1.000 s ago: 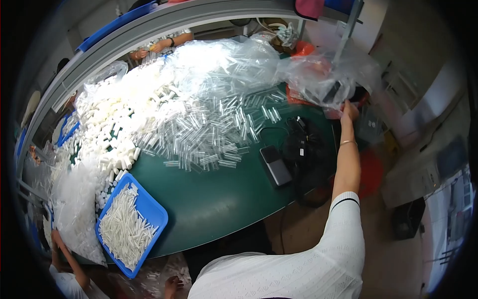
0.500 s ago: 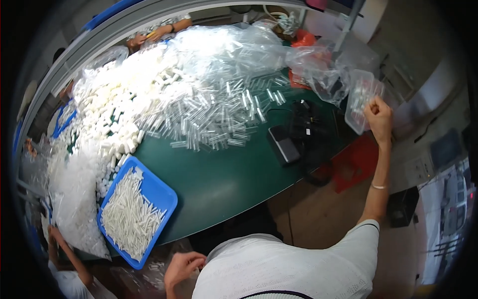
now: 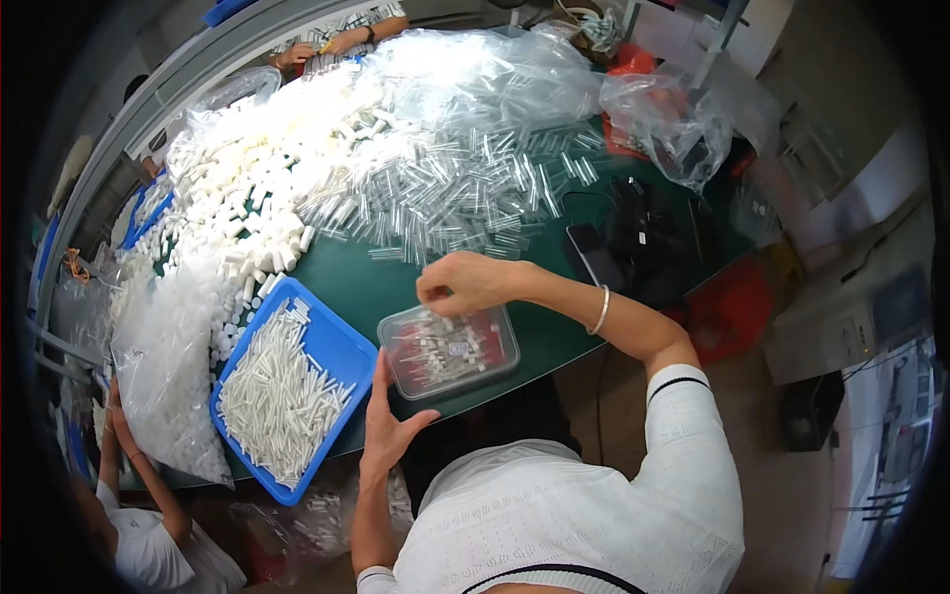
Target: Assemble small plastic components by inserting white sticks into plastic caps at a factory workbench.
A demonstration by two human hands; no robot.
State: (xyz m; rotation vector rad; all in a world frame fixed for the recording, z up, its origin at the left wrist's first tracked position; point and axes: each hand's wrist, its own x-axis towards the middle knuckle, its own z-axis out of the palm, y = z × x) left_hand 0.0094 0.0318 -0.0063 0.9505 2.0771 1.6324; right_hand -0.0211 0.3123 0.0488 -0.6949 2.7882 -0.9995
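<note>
A clear rectangular plastic box (image 3: 502, 348) is on the near edge of the green table, with many thin red-and-white pieces in it. My right hand (image 3: 465, 284) is closed at the box's far rim, its arm reaching across from the right. The fingertips are partly hidden behind the hand. My left hand (image 3: 389, 421) is open at the box's left side, thumb spread and index finger against the wall. Just left of that hand lies a blue tray (image 3: 333, 371) holding many short white sticks (image 3: 282, 396).
Clear tubes (image 3: 465, 193) and white cylinders (image 3: 262, 223) are heaped across the table (image 3: 346, 267). A full plastic bag (image 3: 163, 366) lies left of the tray. Black devices (image 3: 638, 228) are at right. Other people's hands show at the far side and lower left.
My right hand and the plastic box have come from the far right to in front of me. My left hand has moved up from the table's near side to the box, its fingers opening.
</note>
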